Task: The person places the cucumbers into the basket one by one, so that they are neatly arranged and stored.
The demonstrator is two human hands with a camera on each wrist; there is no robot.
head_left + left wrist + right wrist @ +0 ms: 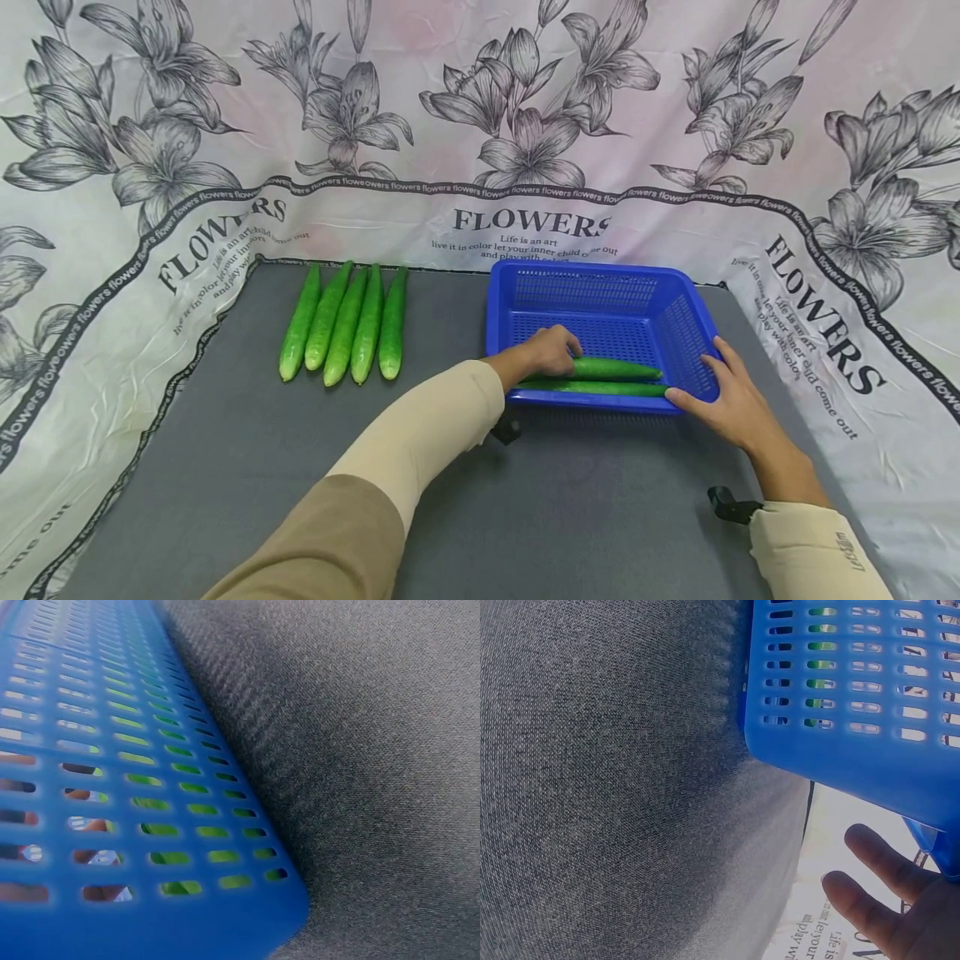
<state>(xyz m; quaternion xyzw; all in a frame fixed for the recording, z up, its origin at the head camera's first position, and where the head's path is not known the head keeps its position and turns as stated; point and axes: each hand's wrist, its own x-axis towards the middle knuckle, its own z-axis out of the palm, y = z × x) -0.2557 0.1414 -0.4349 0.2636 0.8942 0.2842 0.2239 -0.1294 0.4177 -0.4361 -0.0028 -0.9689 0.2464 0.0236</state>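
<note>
In the head view my left hand [551, 350] reaches over the front of a blue plastic basket [600, 270], its curled fingers gripping one end of a green cucumber [618, 369]. Between that one and the front wall lies a second cucumber [592, 387]. My right hand [738, 404] is at the basket's front right corner, thumb on the front rim and spread fingers along the right side. The right wrist view shows two of its fingers [889, 862] straight and apart. Through the basket slots [172, 859] in the left wrist view, green cucumber shows and my left hand is mostly hidden.
Several cucumbers [348, 325] lie side by side on the grey table [585, 517], left of the basket. A flower-printed white cloth [360, 225] hangs behind the table and along its sides.
</note>
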